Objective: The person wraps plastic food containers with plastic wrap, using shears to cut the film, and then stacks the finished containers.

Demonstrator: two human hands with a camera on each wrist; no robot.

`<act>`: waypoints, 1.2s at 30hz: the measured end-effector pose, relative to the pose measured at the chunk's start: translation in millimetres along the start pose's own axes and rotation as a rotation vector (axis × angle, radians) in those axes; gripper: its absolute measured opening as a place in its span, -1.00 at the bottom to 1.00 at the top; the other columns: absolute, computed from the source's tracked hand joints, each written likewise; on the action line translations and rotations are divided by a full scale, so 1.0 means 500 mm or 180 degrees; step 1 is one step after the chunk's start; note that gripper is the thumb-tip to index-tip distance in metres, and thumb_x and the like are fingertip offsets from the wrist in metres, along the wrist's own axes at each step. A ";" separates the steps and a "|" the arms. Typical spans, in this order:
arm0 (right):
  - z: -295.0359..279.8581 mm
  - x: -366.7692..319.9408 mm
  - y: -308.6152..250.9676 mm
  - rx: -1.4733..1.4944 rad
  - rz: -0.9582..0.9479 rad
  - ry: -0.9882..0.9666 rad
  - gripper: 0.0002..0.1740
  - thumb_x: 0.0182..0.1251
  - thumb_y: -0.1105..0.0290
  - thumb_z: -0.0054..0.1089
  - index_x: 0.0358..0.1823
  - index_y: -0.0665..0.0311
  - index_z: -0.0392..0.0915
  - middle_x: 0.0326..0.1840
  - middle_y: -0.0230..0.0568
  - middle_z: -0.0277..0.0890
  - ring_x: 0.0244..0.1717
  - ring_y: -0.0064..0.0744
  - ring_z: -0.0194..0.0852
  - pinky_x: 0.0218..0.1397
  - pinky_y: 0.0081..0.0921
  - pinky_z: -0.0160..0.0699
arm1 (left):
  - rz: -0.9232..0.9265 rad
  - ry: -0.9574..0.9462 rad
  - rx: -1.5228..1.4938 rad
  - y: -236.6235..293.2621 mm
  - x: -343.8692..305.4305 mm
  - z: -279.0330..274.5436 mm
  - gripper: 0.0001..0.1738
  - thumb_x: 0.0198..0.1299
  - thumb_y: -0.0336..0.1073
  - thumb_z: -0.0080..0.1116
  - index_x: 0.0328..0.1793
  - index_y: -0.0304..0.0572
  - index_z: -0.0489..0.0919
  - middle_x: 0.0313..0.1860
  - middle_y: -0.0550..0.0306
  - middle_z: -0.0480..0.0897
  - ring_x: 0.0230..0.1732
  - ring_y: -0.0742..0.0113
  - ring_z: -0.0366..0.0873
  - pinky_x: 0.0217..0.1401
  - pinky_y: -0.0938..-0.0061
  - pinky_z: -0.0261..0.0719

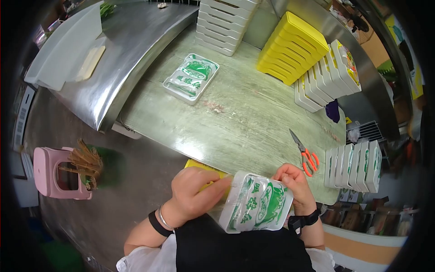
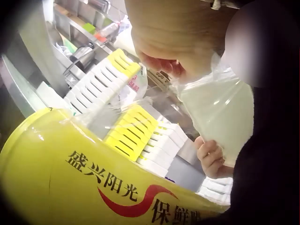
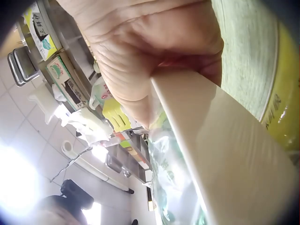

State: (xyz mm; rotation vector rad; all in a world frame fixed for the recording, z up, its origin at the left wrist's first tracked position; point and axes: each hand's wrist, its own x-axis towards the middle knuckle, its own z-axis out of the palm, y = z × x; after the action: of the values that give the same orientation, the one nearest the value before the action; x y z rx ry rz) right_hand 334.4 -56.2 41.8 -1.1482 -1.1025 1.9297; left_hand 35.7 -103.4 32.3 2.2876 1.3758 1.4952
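A white tray [image 1: 235, 199] stands tilted in front of the person's apron in the head view, filled with a silvery package [image 1: 267, 206] printed in green. The right hand [image 1: 294, 183] grips the tray's far right corner, thumb over the rim; the right wrist view shows this hand [image 3: 154, 51] close up against the tray's pale underside [image 3: 211, 140]. At the tray's left edge, the left hand [image 1: 195, 192] has curled fingers pinching clear cling film [image 2: 218, 70]. Close below that hand lies a yellow cling film roll [image 2: 108, 173] with printed lettering, partly hidden by the hand in the head view.
On the table [image 1: 240, 122] lie a filled tray [image 1: 192, 78] and red-handled pliers [image 1: 306, 154]. Stacks of white trays [image 1: 224, 25], yellow trays [image 1: 292, 47] and filled trays [image 1: 353, 167] line its back and right. A pink stool [image 1: 47, 172] stands on the floor at left.
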 end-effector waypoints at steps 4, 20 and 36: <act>-0.003 -0.005 0.007 -0.0156 -0.0041 0.0036 -0.82 0.32 0.34 0.25 -0.18 0.29 0.52 -0.22 -0.22 0.66 -0.22 -0.55 0.61 -0.10 -0.58 0.58 | -0.1183 0.0440 -0.0533 -0.053 0.011 0.025 -0.84 0.02 -0.46 0.34 -0.23 -0.14 0.65 -0.35 0.18 0.55 -0.42 0.34 0.49 -0.35 0.51 0.46; 0.019 -0.016 -0.007 0.0059 0.0011 0.0298 -0.87 0.31 0.43 0.26 -0.19 0.29 0.52 -0.23 -0.20 0.69 -0.27 -0.56 0.62 -0.15 -0.60 0.59 | -0.3834 -0.0853 -0.4556 0.002 -0.026 0.006 -0.63 0.44 -0.05 0.02 0.05 -0.21 0.58 -0.13 0.21 0.64 -0.11 0.46 0.57 0.00 0.58 0.53; 0.035 -0.021 -0.020 -0.0352 0.0002 0.0489 -0.89 0.34 0.44 0.26 -0.20 0.29 0.54 -0.37 -0.49 0.57 -0.36 -0.78 0.45 -0.26 -0.76 0.40 | -0.2586 0.0298 -0.2925 0.015 -0.015 -0.010 -0.87 0.47 -0.31 -0.08 -0.14 -0.18 0.32 -0.04 -0.02 0.59 -0.30 0.56 0.51 -0.22 0.64 0.46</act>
State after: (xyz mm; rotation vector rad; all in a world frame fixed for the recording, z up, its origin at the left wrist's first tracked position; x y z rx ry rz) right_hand 324.1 -66.2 59.4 -1.3327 -1.1366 1.7669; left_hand 35.6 -115.3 33.5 0.9579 1.0611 1.4606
